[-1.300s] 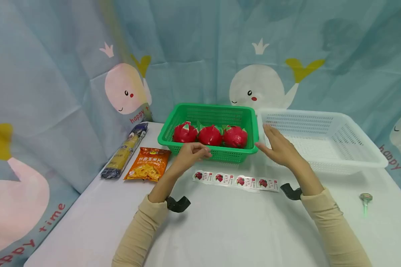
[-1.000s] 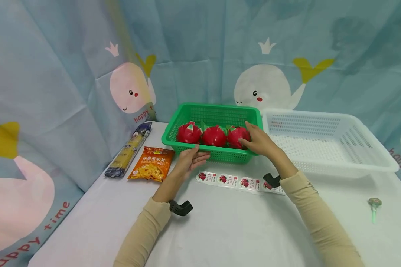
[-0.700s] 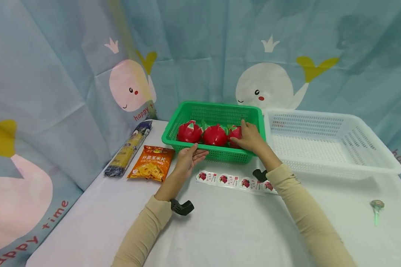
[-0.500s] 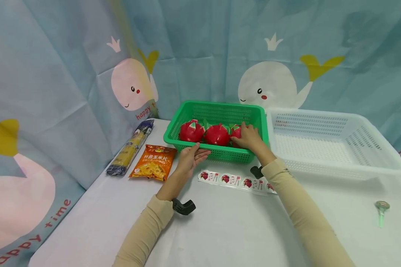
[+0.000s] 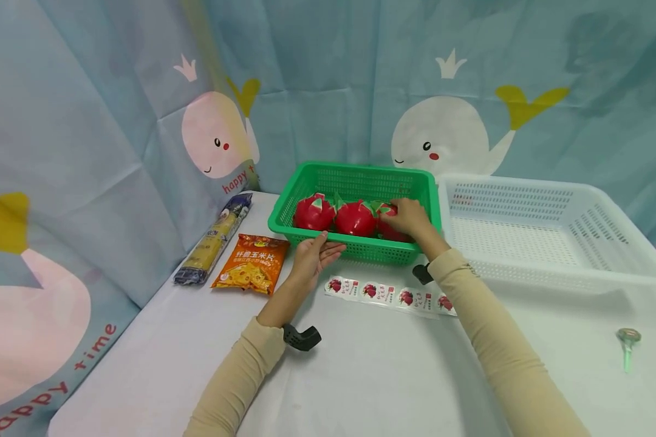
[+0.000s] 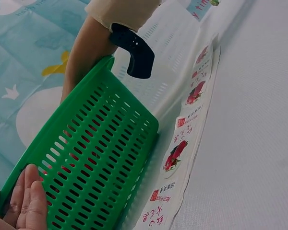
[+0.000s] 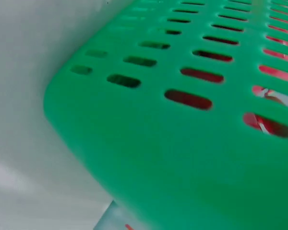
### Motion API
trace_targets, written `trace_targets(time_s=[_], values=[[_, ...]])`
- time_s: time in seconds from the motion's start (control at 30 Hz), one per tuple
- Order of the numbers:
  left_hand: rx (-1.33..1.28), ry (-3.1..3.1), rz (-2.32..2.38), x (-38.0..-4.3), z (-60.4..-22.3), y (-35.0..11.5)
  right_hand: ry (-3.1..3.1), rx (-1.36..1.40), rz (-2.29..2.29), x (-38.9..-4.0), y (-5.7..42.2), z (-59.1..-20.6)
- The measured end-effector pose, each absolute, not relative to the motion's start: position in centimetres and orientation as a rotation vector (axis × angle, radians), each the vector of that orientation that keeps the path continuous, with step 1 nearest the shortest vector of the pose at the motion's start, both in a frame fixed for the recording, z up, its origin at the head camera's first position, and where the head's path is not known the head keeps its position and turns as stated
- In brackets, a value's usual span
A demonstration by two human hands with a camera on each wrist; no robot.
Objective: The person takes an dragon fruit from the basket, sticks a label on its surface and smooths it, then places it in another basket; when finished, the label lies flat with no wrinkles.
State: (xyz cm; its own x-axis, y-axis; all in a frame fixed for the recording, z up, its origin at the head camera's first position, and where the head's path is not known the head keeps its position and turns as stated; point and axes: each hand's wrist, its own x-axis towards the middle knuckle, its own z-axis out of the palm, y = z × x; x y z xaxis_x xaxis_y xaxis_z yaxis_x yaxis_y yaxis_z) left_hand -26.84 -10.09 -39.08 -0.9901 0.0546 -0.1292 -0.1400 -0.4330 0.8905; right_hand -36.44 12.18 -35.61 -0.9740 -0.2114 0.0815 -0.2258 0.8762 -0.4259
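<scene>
Inside the green basket (image 5: 361, 251), the rightmost dragon fruit (image 5: 389, 232) lay under your right hand (image 5: 413, 220), whose fingers curled around it, how tightly unclear. Your left hand (image 5: 309, 258) pinched the front rim (image 5: 372, 241). Probably you were grasping; the next move seemed to need a secure hold before lifting.

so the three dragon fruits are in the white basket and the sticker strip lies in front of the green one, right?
Not quite: the head view shows the dragon fruits in the green basket, not the white basket; you have the sticker strip right.
</scene>
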Motion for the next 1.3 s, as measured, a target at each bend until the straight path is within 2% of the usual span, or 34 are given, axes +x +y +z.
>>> trace_targets(time_s=[0.2, 0.47, 0.7, 0.83, 0.97, 1.17, 1.3], values=[[-0.138, 1.621, 2.553, -26.9, -39.1, -10.2, -3.022, 0.371, 0.74, -36.5, 12.5, -35.5], [-0.11, 1.628, 2.533, -26.8, -39.4, -9.6, -2.807, 0.23, 0.763, -35.5, 13.5, -34.9], [-0.086, 1.599, 2.541, -26.9, -39.0, -10.0, -2.585, 0.236, 1.16, -33.6, 15.0, -31.1], [-0.111, 1.592, 2.542, -27.1, -38.8, -10.5, -2.543, 0.348, 1.236, -31.0, 15.7, -29.4], [-0.124, 1.567, 2.533, -27.2, -38.7, -10.8, -2.549, 0.498, 1.247, -27.3, 16.8, -29.5], [-0.073, 1.534, 2.551, -27.6, -38.6, -11.0, -2.631, 0.833, 1.214, -21.2, 18.6, -33.4], [-0.072, 1.504, 2.557, -27.7, -38.8, -11.0, -2.662, 1.02, 1.172, -18.7, 18.6, -35.9]])
